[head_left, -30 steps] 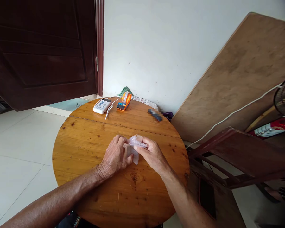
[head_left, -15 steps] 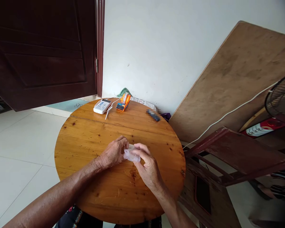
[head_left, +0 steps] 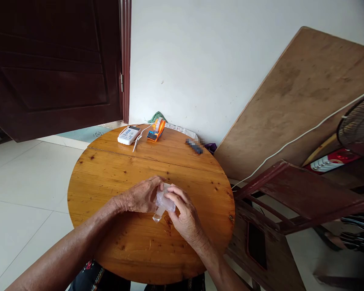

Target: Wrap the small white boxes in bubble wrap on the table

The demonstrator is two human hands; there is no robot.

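Note:
Over the round wooden table (head_left: 109, 169), both hands hold a small translucent plastic-wrapped packet (head_left: 164, 198). My left hand (head_left: 143, 196) grips its left side, thumb and fingers closed at the edge. From the right, my right hand (head_left: 185, 213) presses its bent fingers on the top and right side. A clear, shiny strip (head_left: 157, 215), like adhesive tape, sticks out of the packet's lower edge towards me. What is inside the wrapping cannot be made out.
At the table's back stand a white box-like device (head_left: 129, 136) with a white cord and an orange tape dispenser (head_left: 156, 130). A dark blurred-out object (head_left: 194, 146) lies back right. To the right are a wooden chair (head_left: 303, 194) with a phone (head_left: 256, 245) and a fan (head_left: 358, 121).
The packet has turned and tilted in my hands, showing more of its upper face. The clear strip now shows below it. My view has shifted slightly.

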